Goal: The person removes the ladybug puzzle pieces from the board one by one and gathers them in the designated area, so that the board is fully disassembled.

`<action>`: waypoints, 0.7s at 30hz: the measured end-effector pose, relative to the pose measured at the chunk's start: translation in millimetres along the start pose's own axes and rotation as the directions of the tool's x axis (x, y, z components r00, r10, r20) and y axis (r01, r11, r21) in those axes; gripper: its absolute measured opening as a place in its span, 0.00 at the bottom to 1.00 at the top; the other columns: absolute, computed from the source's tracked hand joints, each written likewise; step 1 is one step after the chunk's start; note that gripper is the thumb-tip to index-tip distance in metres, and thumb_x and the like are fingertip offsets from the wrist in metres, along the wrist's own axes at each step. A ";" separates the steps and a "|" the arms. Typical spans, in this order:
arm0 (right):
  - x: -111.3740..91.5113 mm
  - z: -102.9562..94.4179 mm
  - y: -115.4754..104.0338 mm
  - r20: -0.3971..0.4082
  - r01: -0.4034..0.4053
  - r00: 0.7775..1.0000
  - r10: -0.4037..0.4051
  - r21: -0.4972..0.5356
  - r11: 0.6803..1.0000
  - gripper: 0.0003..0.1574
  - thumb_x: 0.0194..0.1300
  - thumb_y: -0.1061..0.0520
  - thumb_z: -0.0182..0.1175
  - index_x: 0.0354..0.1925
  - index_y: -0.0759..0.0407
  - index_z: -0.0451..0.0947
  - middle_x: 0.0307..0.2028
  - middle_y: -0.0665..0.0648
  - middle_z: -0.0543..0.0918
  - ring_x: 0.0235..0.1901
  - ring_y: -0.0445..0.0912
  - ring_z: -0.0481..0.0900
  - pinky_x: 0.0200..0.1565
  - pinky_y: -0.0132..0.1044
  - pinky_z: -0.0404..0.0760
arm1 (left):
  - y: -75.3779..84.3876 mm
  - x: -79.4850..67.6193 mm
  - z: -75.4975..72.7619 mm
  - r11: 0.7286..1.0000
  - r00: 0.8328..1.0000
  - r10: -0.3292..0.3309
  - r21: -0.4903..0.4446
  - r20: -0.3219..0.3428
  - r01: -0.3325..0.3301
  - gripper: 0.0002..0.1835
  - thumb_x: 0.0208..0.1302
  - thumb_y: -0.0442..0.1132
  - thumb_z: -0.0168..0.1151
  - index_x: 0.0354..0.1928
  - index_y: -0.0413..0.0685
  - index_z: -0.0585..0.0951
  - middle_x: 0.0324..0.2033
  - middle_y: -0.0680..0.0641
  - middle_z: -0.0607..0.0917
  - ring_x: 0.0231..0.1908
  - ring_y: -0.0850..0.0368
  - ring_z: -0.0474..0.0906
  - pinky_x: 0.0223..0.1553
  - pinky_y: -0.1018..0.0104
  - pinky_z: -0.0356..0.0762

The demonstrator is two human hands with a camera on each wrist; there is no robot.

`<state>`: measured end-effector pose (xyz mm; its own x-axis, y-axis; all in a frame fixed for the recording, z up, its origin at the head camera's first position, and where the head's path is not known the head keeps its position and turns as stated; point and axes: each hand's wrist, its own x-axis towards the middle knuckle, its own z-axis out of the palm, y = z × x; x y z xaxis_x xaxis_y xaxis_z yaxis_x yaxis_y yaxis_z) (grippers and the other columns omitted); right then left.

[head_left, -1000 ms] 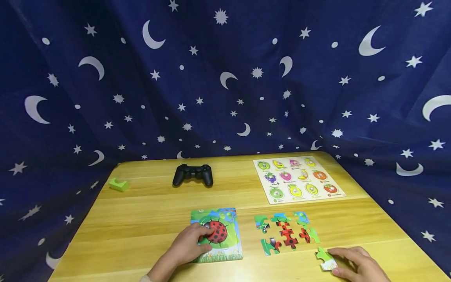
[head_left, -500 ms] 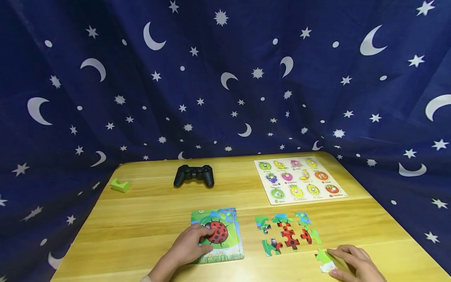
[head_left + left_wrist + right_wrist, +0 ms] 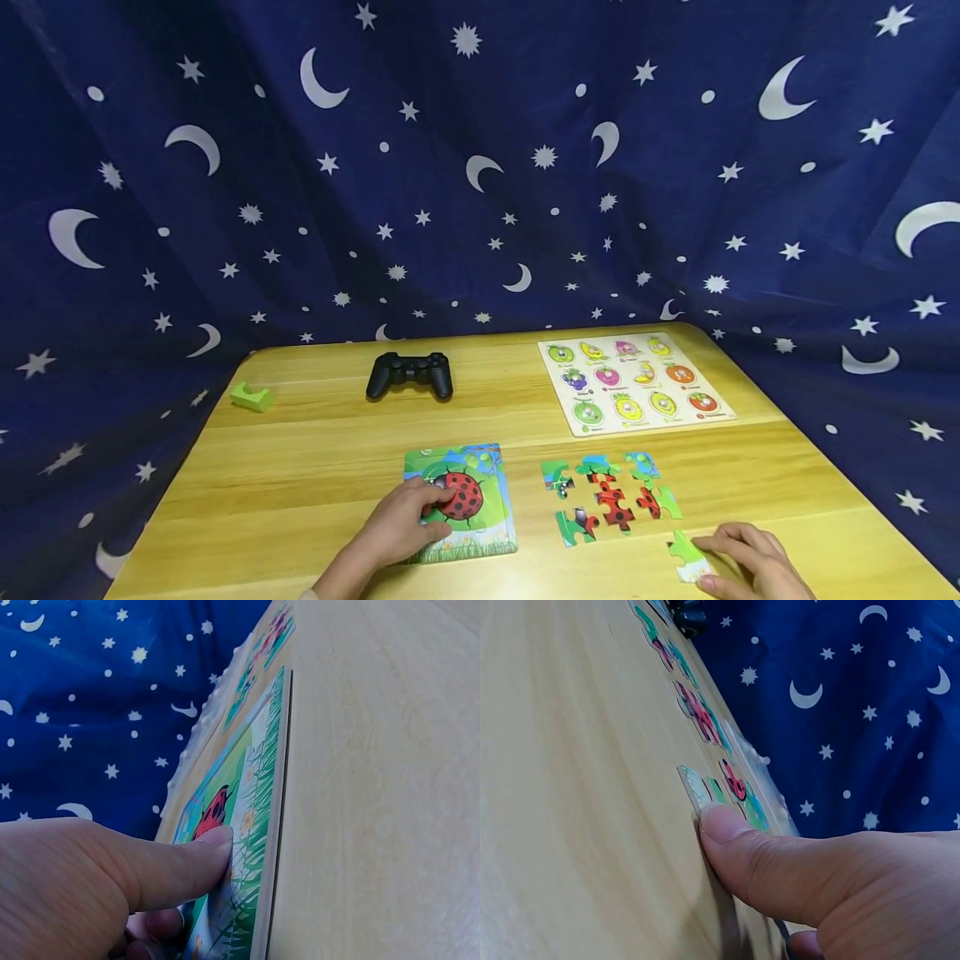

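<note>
In the head view, my left hand [image 3: 397, 521] rests on a square ladybug puzzle board [image 3: 491, 512], its index finger on the red ladybug and its thumb lower down. The left wrist view shows the left thumb [image 3: 180, 866] touching the board [image 3: 259, 817] near its grassy border. At the lower right, my right hand [image 3: 753, 560] pinches a green and white jigsaw piece [image 3: 687, 557] at its right side. Several loose jigsaw pieces [image 3: 615, 510] with ladybug parts lie between the hands. In the right wrist view, the right thumb [image 3: 731, 825] partly covers the piece [image 3: 694, 784].
A white fruit puzzle board [image 3: 637, 383] lies at the back right of the wooden table [image 3: 300, 467]. A black game controller [image 3: 409, 375] sits at the back, and a light green notched block [image 3: 252, 397] at the far left. A starry blue curtain [image 3: 450, 208] hangs behind.
My right hand has shifted the green and white jigsaw piece slightly left, closer to the loose pieces. My left hand stays on the board.
</note>
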<state>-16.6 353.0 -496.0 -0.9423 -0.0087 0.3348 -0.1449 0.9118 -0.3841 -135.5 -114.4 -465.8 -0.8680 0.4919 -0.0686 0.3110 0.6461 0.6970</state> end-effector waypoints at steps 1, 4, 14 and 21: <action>0.4 0.2 0.0 0.003 0.002 1.000 -0.002 0.000 1.000 0.21 0.42 0.49 0.79 0.39 0.43 0.87 0.38 0.33 0.70 0.40 0.24 0.55 0.33 0.30 0.60 | -0.2 -0.2 -0.3 1.000 1.000 -0.002 -0.002 0.001 0.002 0.25 0.57 0.46 0.72 0.58 0.52 0.82 0.30 0.55 0.71 0.30 0.65 0.62 0.29 0.68 0.61; 1.0 0.7 0.2 0.010 0.003 1.000 -0.003 -0.001 1.000 0.21 0.42 0.49 0.79 0.39 0.42 0.87 0.38 0.33 0.70 0.40 0.24 0.55 0.34 0.30 0.61 | -0.8 -0.5 -0.6 1.000 1.000 -0.004 -0.007 0.003 0.004 0.25 0.57 0.46 0.72 0.58 0.51 0.82 0.30 0.55 0.71 0.30 0.65 0.62 0.30 0.68 0.61; 0.8 0.9 1.0 0.018 0.005 1.000 -0.005 0.001 1.000 0.20 0.44 0.49 0.78 0.40 0.42 0.87 0.38 0.33 0.70 0.40 0.24 0.55 0.34 0.30 0.61 | -1.2 -0.7 -1.5 0.999 1.000 0.010 -0.041 0.022 -0.009 0.26 0.57 0.44 0.72 0.59 0.50 0.82 0.31 0.54 0.70 0.29 0.65 0.62 0.29 0.68 0.61; 0.6 -1.3 5.2 0.054 -0.023 0.998 0.025 -0.027 0.999 0.21 0.45 0.46 0.78 0.41 0.41 0.86 0.40 0.39 0.74 0.41 0.22 0.56 0.34 0.31 0.66 | -0.4 -1.0 -0.6 0.999 1.000 0.015 -0.029 0.019 -0.015 0.25 0.57 0.44 0.72 0.58 0.49 0.82 0.31 0.55 0.71 0.30 0.65 0.62 0.30 0.68 0.61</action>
<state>-17.5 358.3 -496.7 -0.9606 -0.0085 0.2779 -0.1147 0.9226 -0.3682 -135.0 -115.5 -465.6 -0.8554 0.5129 -0.0716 0.3124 0.6212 0.7187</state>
